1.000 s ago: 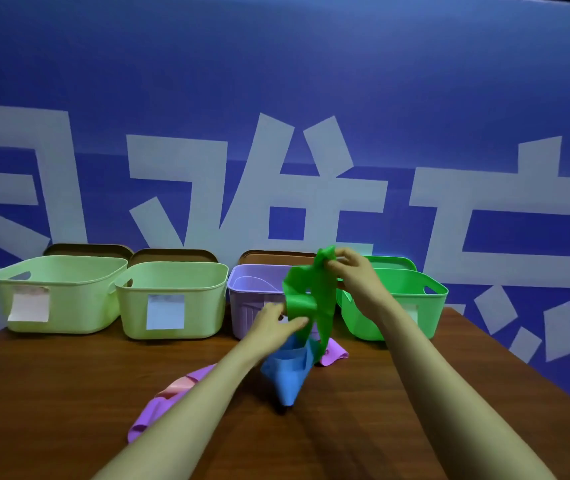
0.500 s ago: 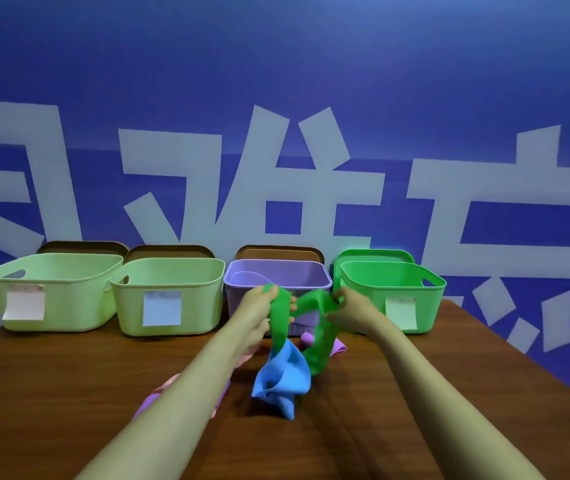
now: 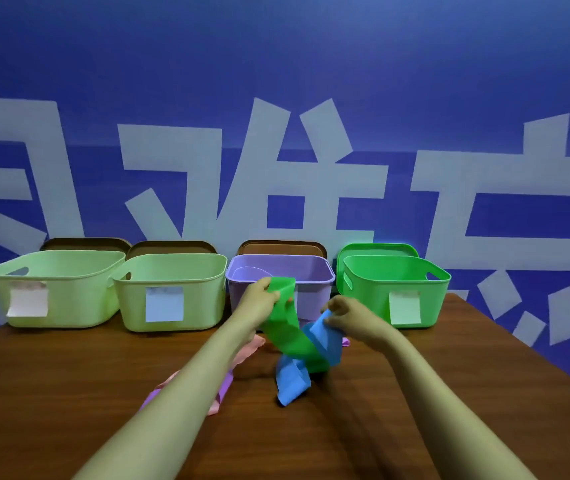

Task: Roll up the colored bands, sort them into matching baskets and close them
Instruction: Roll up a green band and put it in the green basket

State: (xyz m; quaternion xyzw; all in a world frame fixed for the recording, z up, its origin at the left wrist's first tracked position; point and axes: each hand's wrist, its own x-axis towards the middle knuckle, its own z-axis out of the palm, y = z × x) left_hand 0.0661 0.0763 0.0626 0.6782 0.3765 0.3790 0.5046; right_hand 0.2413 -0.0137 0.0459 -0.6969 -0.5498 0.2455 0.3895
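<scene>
— Grip being changed?
— Yes. The wide green elastic band is being held now by the left hand alone, fingers curled round its upper end, in front of the lilac plastic basket; it is no longer being held by both hands.
— And the right hand?
— The blue elastic band is being pinched instead. The two are likely being untangled; nothing is being rolled yet.

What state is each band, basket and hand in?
Left hand: grips green band.
Right hand: pinches blue band.
Green band: unrolled, draped over blue band.
Blue band: unrolled, partly lifted.
Pink band, purple band: unrolled, on table.
Far-left basket, second basket, purple basket, green basket: open.
</scene>
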